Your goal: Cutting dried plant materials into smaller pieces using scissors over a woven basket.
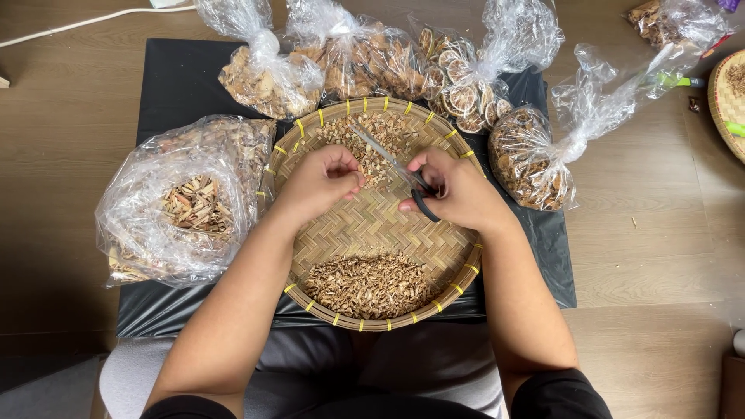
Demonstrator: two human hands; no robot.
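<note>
Two hands snipping dried plant bits w/ scissors over a round woven tray, centre of frame.

Right hand is closed thru the dark handles of the scissors; blades run long-axis up-left from that hand toward the top-centre of frame, tips over the upper pile of cut bits. Left hand sits just left of the blades, fingers pinched together on smth small, can't tell what; it's the nearer hand to the blade mid-section. Tray rests on a black sheet; a 2nd pile of chopped pieces lies at its lower edge, close to the person. Open clear bag of dried sticks at left; tied bags of dried material along the top; another at right.
</note>
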